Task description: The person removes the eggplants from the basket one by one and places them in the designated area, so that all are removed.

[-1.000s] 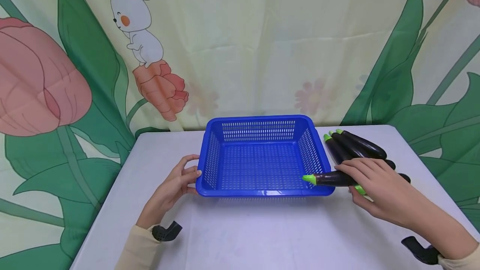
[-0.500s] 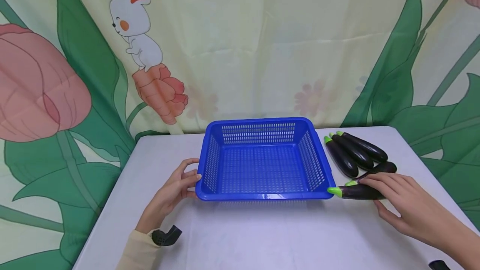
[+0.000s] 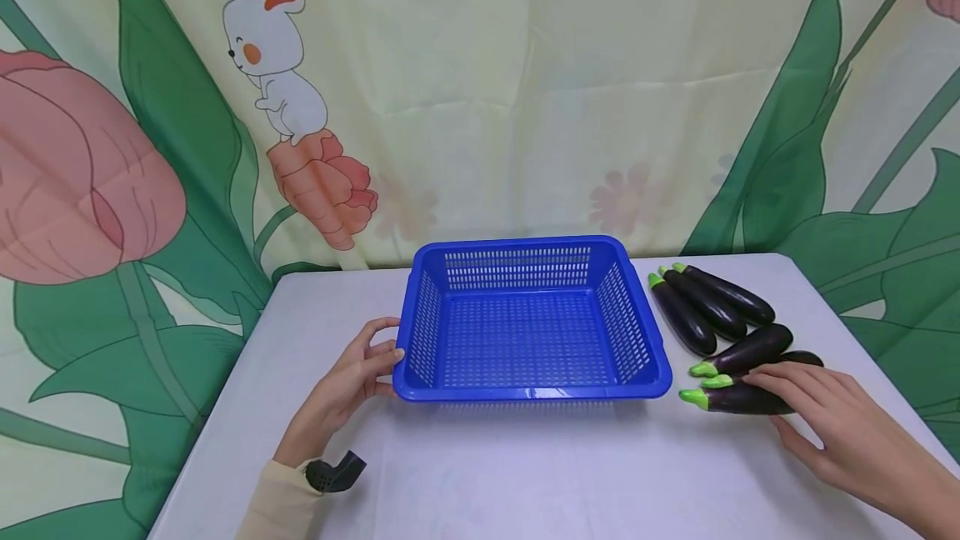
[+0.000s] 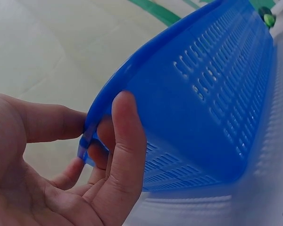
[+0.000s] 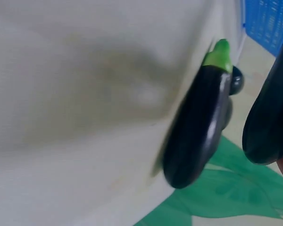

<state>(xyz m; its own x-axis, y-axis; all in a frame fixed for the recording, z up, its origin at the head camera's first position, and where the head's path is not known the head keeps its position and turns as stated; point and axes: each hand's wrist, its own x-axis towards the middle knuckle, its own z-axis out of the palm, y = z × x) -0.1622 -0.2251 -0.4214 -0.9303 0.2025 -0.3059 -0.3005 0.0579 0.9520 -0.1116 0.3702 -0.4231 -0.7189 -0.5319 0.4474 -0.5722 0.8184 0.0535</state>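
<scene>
My left hand point(image 3: 341, 398) pinches the left rim of a blue plastic basket point(image 3: 532, 394). The left wrist view shows its thumb and fingers about the edge of the slotted basket point(image 4: 179, 103). On the right, my right hand point(image 3: 836, 436) holds a dark purple eggplant point(image 3: 746, 399) with a green stem end pointing left. That held eggplant point(image 5: 273, 113) fills the right edge of the right wrist view, where little of the hand shows. Just behind it lies a second eggplant point(image 3: 804, 357), partly hidden by the hand. Another eggplant point(image 3: 753, 347) lies beyond that one.
Three eggplants point(image 3: 708, 305) lie side by side at the back right, beyond the basket's right wall. A white cloth covers the table point(image 3: 517, 473). Behind it hangs a printed curtain point(image 3: 480, 90) with a rabbit, tulips and leaves.
My right hand has carried the eggplant away from the basket's front right corner, rightward and nearer to me, beside the other eggplants. My left hand stays on the basket's rim.
</scene>
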